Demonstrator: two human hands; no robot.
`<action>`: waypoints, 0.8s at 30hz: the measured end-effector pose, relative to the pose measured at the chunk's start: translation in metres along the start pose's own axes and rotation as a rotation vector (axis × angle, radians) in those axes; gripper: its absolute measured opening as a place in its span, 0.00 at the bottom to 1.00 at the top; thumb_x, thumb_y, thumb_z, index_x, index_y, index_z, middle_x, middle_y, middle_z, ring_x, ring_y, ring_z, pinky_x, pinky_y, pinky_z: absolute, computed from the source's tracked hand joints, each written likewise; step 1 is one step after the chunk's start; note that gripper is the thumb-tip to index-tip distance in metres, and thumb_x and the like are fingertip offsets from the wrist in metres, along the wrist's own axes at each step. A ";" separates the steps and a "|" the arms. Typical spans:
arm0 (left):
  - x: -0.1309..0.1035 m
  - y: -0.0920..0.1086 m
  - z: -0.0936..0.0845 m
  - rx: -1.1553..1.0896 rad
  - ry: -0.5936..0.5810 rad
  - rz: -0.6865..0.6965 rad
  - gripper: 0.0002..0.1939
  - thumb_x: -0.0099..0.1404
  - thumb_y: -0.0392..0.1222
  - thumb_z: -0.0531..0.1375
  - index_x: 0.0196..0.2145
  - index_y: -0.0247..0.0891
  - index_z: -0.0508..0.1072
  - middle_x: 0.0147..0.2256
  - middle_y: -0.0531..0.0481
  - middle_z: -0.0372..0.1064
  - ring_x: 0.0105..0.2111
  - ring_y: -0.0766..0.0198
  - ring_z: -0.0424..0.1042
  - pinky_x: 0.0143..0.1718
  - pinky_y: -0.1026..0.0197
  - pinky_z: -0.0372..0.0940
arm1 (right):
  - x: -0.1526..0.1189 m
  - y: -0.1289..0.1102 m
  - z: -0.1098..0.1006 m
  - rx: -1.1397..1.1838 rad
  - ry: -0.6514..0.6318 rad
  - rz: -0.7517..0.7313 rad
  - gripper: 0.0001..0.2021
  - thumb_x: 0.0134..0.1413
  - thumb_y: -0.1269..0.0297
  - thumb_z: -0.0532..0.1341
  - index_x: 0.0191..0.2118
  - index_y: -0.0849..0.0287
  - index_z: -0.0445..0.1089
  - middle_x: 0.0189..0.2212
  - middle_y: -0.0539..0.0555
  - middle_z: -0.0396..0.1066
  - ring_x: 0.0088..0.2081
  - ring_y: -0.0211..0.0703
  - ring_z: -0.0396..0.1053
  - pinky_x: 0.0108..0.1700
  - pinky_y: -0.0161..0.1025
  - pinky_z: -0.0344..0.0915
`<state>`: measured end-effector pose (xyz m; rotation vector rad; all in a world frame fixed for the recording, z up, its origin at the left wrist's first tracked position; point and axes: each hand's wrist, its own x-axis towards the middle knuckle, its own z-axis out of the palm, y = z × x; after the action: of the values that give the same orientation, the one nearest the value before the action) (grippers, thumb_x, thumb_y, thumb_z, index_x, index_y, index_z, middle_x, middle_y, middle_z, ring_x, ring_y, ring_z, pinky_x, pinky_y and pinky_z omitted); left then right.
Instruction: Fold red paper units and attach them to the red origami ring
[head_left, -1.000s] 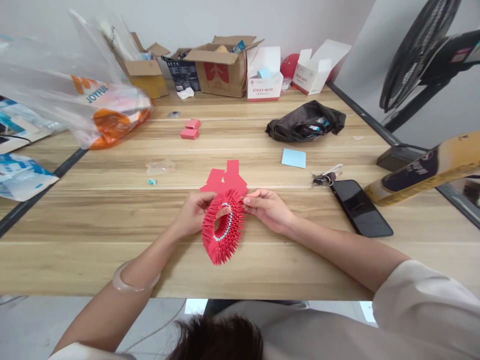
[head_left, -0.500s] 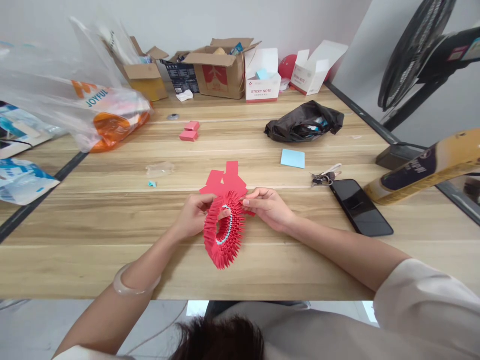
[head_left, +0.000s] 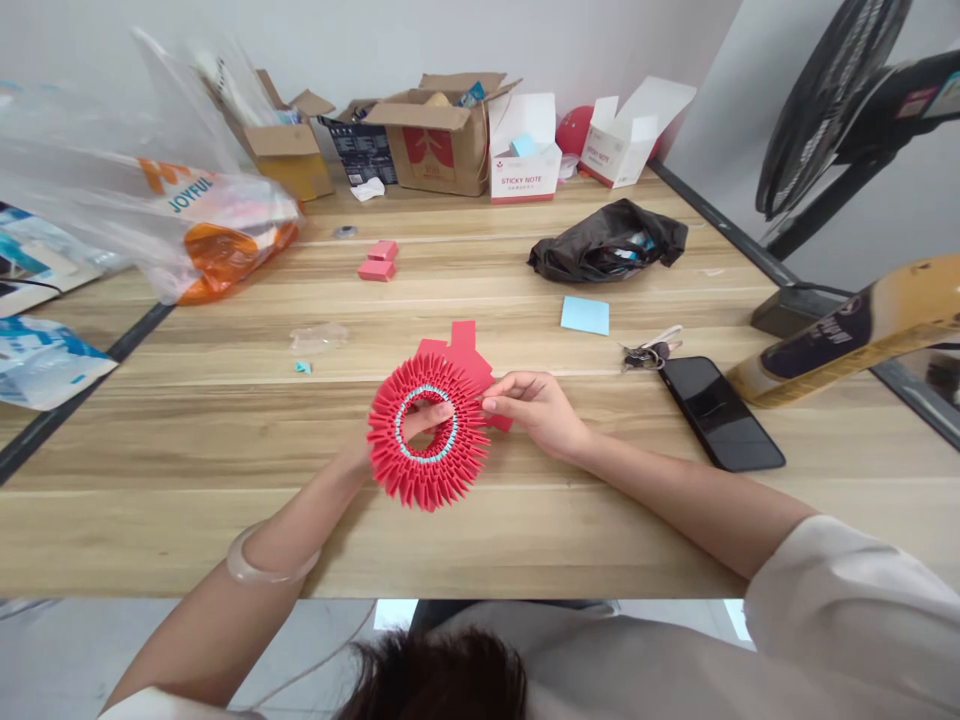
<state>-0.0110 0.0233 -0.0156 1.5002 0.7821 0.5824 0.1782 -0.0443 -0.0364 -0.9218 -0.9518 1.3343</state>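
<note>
A round red ring of folded paper pieces (head_left: 390, 455), with a pale blue band around its hole, faces me. My left hand (head_left: 426, 420) grips it from behind, its thumb showing through the hole and its other fingers hidden. At the ring's right edge, my right hand (head_left: 541, 412) is closed in a pinch, thumb against forefinger. The fingertips touch or nearly touch the outer points; whether a small piece is between them I cannot make out. Behind the ring lie flat red paper sheets (head_left: 464, 338) on the table, partly covered by it.
A blue sticky-note pad (head_left: 585, 315), keys (head_left: 646, 356), a phone (head_left: 721, 414) and a bottle (head_left: 840, 335) lie or stand to the right. Two small red stacks (head_left: 377, 262) and a black bag (head_left: 611, 243) are farther back. Boxes (head_left: 439, 150) line the wall.
The ring has turned from a slanted side view to face me, swinging slightly left and up. My left hand's fingers are now behind it. My right hand has stayed nearly in place.
</note>
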 end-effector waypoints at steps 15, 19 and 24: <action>0.001 -0.005 0.002 -0.114 -0.086 -0.040 0.12 0.52 0.47 0.64 0.21 0.37 0.70 0.20 0.51 0.65 0.21 0.66 0.64 0.25 0.60 0.63 | -0.008 -0.003 0.003 -0.245 0.025 -0.185 0.05 0.42 0.62 0.67 0.28 0.55 0.77 0.27 0.51 0.76 0.29 0.41 0.73 0.36 0.41 0.71; 0.000 -0.007 0.003 -0.107 -0.093 -0.045 0.11 0.52 0.47 0.64 0.21 0.38 0.69 0.21 0.51 0.65 0.23 0.65 0.64 0.26 0.59 0.63 | -0.010 -0.003 -0.003 -0.382 -0.016 -0.255 0.05 0.44 0.62 0.66 0.30 0.52 0.77 0.31 0.52 0.77 0.34 0.44 0.74 0.40 0.43 0.70; -0.002 -0.003 0.005 -0.080 -0.083 -0.029 0.14 0.51 0.50 0.63 0.20 0.37 0.67 0.20 0.51 0.64 0.21 0.65 0.62 0.24 0.59 0.62 | -0.011 -0.004 -0.006 -0.487 -0.048 -0.323 0.05 0.45 0.64 0.66 0.31 0.50 0.77 0.32 0.51 0.77 0.36 0.47 0.74 0.42 0.45 0.70</action>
<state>-0.0084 0.0187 -0.0184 1.4284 0.7075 0.5200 0.1853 -0.0554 -0.0350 -1.0456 -1.4334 0.8664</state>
